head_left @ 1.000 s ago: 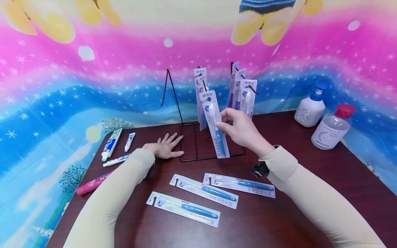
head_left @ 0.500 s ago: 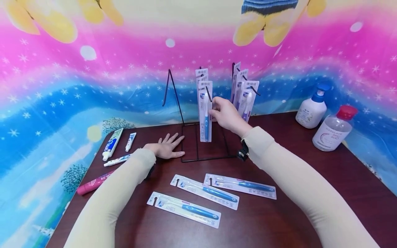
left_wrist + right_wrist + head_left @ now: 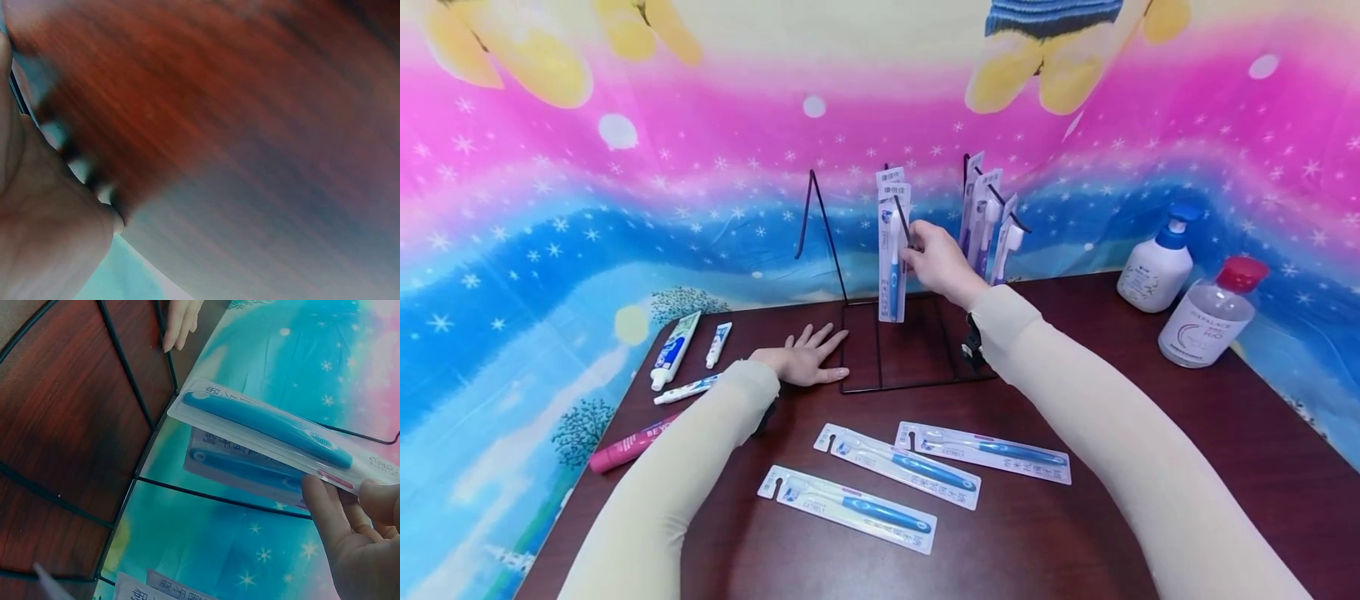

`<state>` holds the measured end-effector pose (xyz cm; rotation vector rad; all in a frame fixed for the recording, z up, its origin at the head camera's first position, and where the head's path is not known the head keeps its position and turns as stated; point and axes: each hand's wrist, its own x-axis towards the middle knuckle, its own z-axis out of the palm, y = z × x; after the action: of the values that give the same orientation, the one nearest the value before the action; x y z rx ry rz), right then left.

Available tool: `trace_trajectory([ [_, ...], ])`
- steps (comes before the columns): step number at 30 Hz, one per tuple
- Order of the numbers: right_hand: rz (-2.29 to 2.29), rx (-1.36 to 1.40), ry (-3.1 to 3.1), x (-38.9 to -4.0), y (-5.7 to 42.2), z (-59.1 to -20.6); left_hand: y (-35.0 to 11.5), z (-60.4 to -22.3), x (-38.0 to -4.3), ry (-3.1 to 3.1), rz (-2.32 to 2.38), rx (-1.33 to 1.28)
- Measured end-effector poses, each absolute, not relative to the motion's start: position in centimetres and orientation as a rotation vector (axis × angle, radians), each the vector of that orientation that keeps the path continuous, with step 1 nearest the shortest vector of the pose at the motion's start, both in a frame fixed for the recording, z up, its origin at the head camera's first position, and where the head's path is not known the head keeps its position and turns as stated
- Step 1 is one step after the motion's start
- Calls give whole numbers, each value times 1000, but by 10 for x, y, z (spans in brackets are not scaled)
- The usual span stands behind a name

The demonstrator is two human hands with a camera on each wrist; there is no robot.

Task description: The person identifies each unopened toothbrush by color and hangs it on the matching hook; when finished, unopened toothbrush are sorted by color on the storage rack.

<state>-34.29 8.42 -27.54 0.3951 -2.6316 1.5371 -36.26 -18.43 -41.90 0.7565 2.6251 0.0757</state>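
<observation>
My right hand (image 3: 942, 262) pinches the right edge of a blue-handled toothbrush in its blister pack (image 3: 892, 287), which hangs upright at the middle hook of a black wire rack (image 3: 880, 389). In the right wrist view, the thumb and fingers of that hand (image 3: 353, 544) grip this packaged toothbrush (image 3: 269, 428), with another blue toothbrush pack (image 3: 244, 469) right behind it. My left hand (image 3: 805, 360) lies flat on the table, fingers spread, at the rack's left base corner. The left wrist view shows only its palm side (image 3: 56, 212) against blurred wood.
Several purple toothbrush packs (image 3: 985, 221) hang on the right hook; the left hook (image 3: 800, 242) is bare. Three blue toothbrush packs (image 3: 850, 510) lie in front. Toothpaste tubes (image 3: 675, 350) and a pink tube (image 3: 628, 448) lie left. A pump bottle (image 3: 1153, 271) and red-capped bottle (image 3: 1206, 325) stand right.
My right hand has moved the toothbrush pack back along the middle hook, up against the packs behind it, and it now hangs straighter. The front purple pack has turned sideways. My left hand stays put.
</observation>
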Motion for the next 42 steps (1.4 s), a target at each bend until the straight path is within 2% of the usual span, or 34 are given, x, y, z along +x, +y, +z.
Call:
trace_trajectory([
  [16, 1466, 354, -2662, -333, 98, -279, -172, -419, -361, 2619, 42, 784],
  [28, 1369, 334, -3004, -315, 108, -297, -183, -422, -363, 2609, 86, 787],
  [33, 1049, 569, -3127, -289, 113, -320, -187, -425, -365, 2620, 102, 781],
  [38, 566, 866, -3245, -244, 123, -348, -185, -421, -362, 2629, 68, 767],
  [42, 349, 917, -3277, -210, 132, -366, -184, -421, -364, 2638, 47, 753],
])
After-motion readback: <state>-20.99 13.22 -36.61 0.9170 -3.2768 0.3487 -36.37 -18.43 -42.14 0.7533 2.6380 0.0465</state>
